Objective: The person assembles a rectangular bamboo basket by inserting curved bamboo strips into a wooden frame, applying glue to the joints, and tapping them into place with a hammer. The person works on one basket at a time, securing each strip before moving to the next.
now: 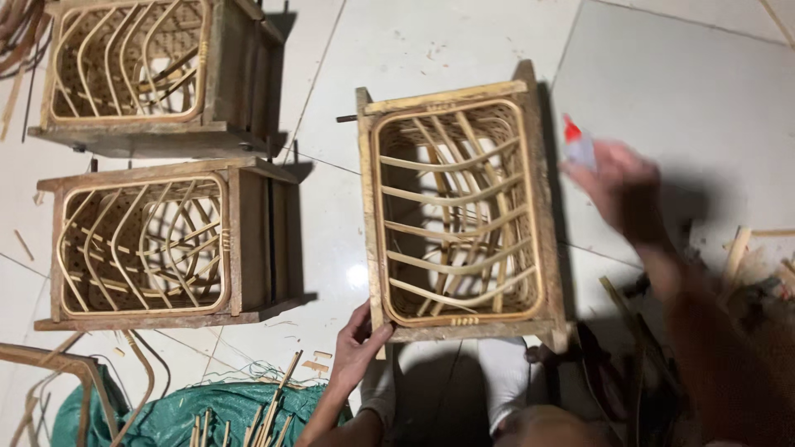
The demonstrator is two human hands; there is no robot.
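1. The wooden frame with rattan basket point(458, 213) stands on the white tiled floor point(687, 91), open side up, in the middle of the view, directly in front of the person.
2. The left hand point(354, 348) rests at the near left corner of the frame. The thumb lies against the lower wooden edge and the fingers curl around the corner, gripping the wood.
3. The right hand point(617, 186) is raised just beside the right side of the frame, apart from it. It is motion-blurred. The fingers close around a small white bottle with a red tip point(577, 146), whose tip points up and away from the person.
4. Two further wooden frames with rattan baskets lie to the left, well apart from the central one: the far frame point(157, 74) at the upper left and the near frame point(170, 244) below it.
5. A green cloth point(178, 414) lies at the lower left, with loose rattan sticks point(273, 406) on it.
6. Wood offcuts point(745, 257) lie on the floor at the right edge.
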